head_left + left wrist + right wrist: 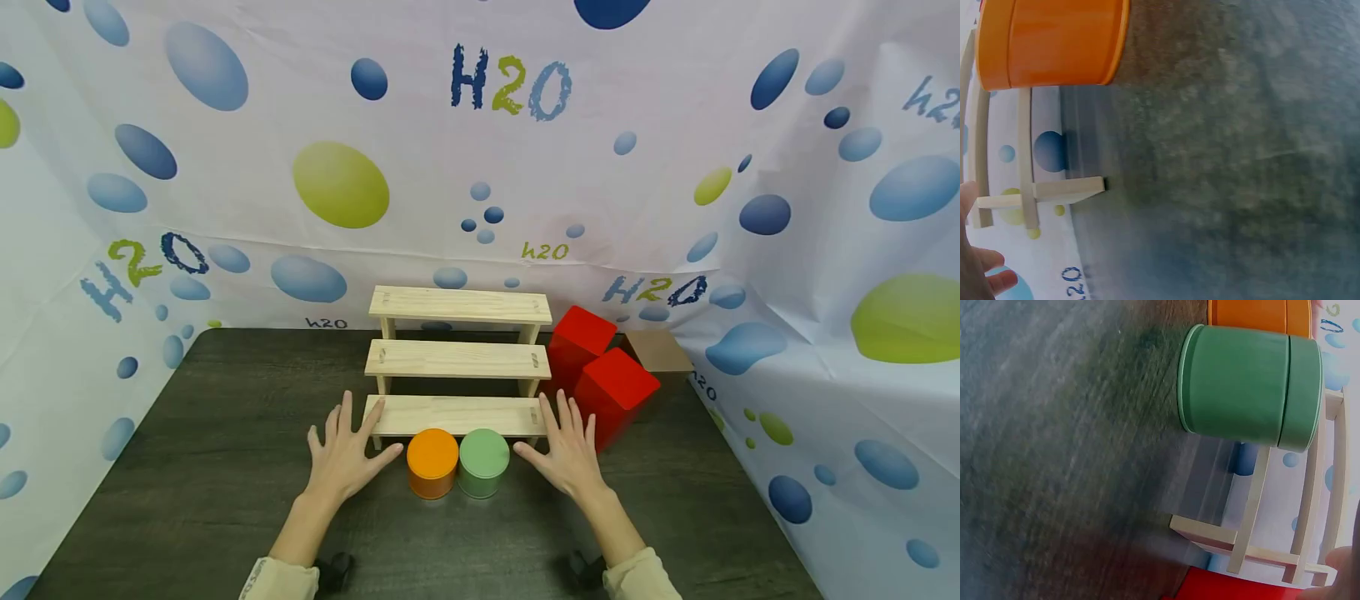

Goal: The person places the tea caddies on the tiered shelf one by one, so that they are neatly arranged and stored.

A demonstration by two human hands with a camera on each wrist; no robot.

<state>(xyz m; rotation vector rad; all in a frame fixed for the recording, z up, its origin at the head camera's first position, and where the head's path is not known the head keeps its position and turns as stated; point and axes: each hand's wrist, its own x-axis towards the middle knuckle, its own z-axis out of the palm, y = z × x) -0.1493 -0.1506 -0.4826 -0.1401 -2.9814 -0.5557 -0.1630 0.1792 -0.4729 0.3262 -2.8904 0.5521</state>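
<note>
An orange lidded tin (432, 463) and a green lidded tin (483, 463) stand side by side on the dark table, in front of a three-step wooden shelf (455, 415). To the left of the orange tin, my left hand (345, 454) is spread with fingers extended, its thumb pointing toward the tin. My right hand (566, 450) is spread likewise to the right of the green tin. Neither hand holds anything. In the left wrist view the orange tin (1060, 44) fills the upper left; the right wrist view has the green tin (1247, 387) at upper right.
Two tall red boxes (617, 387) stand right of the shelf, with a brown cardboard box (660, 350) behind them. A white backdrop (420, 167) printed with blue and green spots rises behind the dark table (225, 467).
</note>
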